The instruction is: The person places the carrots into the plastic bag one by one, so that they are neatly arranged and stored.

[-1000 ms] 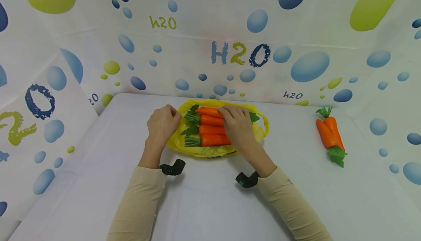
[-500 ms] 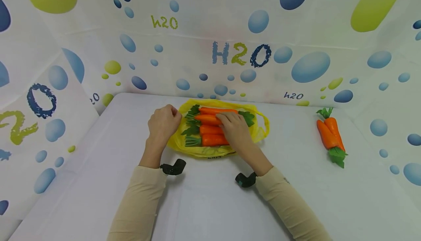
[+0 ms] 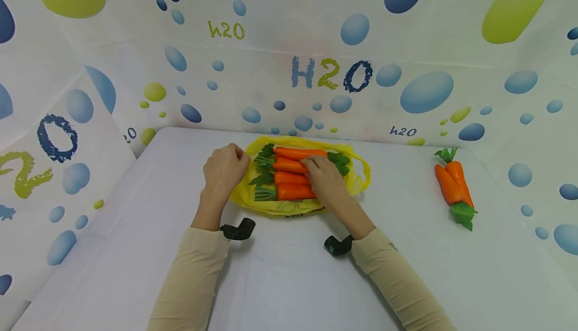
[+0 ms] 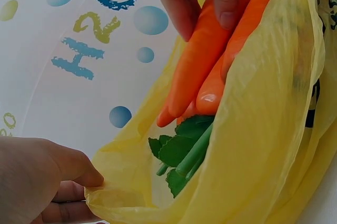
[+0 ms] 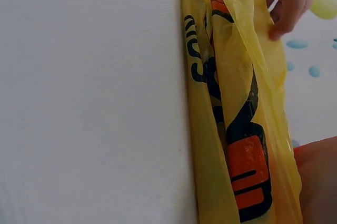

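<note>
Here's the pic: yellow plastic bag lying mid-table, twd the far edge, mouth gaping up, 4 carrots visible inside, side by side, lengthwise L to R. Hands well apart, each busy. L hand at the bag's L end, fingers pinching its rim; L wrist view shows the thin plastic nipped tight. R hand over the R half of the bag, fingers clamped on the second carrot, counting from the far side, thumb one side, fingers t'other. Farthest carrot just beyond, tip L, dark leaves past its R end. Third carrot next, then nearest carrot, green stems to the L. Handle loop sticks out at the bag's R. Black + orange print on the near side, per R wrist view. Out on the far R, outside the bag: 2 loose carrots, touching, greens at opp. ends, resting on the white tablecloth. Beige sleeves, black wrist cams, and behind it all a backdrop w/ blue + lime drops, "H2O" lettering.
</note>
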Tool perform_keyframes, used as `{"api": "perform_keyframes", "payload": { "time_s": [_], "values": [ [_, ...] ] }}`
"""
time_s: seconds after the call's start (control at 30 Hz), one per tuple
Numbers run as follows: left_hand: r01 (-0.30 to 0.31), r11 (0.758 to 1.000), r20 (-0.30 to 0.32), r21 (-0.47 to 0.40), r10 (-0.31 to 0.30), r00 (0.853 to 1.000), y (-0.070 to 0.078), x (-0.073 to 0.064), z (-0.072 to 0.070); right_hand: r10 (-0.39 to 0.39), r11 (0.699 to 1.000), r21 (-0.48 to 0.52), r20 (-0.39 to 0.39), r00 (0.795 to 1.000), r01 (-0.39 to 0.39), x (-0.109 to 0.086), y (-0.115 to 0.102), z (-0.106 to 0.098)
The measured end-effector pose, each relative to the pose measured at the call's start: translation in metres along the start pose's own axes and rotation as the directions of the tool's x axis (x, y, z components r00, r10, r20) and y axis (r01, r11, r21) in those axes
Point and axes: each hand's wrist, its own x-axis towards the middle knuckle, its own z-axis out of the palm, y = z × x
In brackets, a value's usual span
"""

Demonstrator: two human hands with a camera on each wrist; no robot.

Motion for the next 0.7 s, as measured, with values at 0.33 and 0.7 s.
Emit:
{"api": "perform_keyframes", "payload": {
  "time_s": [0.33, 0.7],
  "values": [
    [-0.009, 1.0, -0.005, 0.006, 0.009, 1.0, 0.0, -0.001, 0.0, 0.038, 0.994, -0.106, -0.02, 0.999, -0.039, -0.003, 0.001, -0.002],
    [-0.005, 1.0, 0.002, -0.002, 0.005, 1.0, -0.001, 0.0, -0.001, 0.087, 0.99, -0.112, 0.018, 0.996, -0.085, 0.0, 0.001, -0.011]
  ]
}}
